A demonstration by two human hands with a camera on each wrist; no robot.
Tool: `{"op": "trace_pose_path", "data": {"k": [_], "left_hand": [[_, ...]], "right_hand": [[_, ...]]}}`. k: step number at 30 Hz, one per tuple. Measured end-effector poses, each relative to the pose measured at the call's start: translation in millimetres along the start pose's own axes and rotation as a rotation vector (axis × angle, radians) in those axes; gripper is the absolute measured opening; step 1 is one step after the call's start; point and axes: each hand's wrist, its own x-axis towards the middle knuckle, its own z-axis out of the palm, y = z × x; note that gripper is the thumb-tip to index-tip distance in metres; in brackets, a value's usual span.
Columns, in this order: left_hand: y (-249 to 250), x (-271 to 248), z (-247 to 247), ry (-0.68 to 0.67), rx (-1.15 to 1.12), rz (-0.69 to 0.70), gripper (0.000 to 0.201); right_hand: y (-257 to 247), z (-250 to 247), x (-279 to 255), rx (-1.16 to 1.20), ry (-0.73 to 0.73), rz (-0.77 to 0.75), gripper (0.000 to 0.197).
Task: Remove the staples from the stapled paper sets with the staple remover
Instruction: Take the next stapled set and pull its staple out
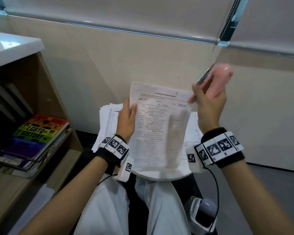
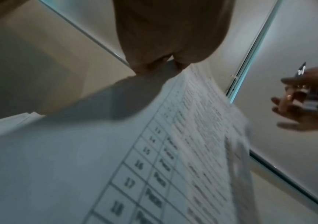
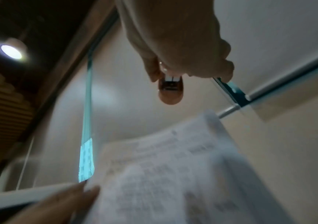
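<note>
My left hand [image 1: 127,114] pinches the left edge of a printed paper set [image 1: 159,126] and holds it up over my lap, thumb on the front page. The page is blurred along its right side. My right hand [image 1: 209,99] grips a pink staple remover [image 1: 219,78] with a metal part, raised just off the sheet's top right corner. In the left wrist view the paper set [image 2: 173,151] fills the frame and the staple remover [image 2: 307,98] sits in the right hand at the far right. The right wrist view has the staple remover [image 3: 170,91] above the paper set [image 3: 173,174].
A pile of other printed sheets [image 1: 109,119] lies on a round white stool [image 1: 168,177] before my knees. A wooden shelf [image 1: 46,92] with stacked books [image 1: 36,133] stands at the left. A beige wall [image 1: 109,65] is close ahead. A white object [image 1: 202,212] sits on the floor at the right.
</note>
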Motion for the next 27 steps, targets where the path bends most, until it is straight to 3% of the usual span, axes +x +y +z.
{"op": "trace_pose_path", "data": {"k": [3,5,9,20,23,27], "left_hand": [[-1,-8,1,-0.032,-0.015,-0.049,0.017],[-1,-17,4,-0.052,-0.046,-0.071,0.017],[-3,-37,11,-0.041,-0.101,-0.108,0.026],[-6,-46,11,0.038,-0.068,-0.098,0.029],[-3,-45,12,0.037,-0.028,-0.069,0.032],[-4,-46,10,0.012,-0.060,-0.049,0.029]], "right_hand": [[-20,34,8,0.303,-0.048,0.069,0.038],[-21,55,6,0.331,-0.086,0.133,0.035],[-8,94,-8,0.179,-0.111,0.187,0.022],[32,120,-31,-0.251,-0.190,0.057,0.036],[38,123,-36,-0.294,-0.195,-0.008,0.041],[44,126,-36,-0.224,-0.185,-0.030,0.032]]}}
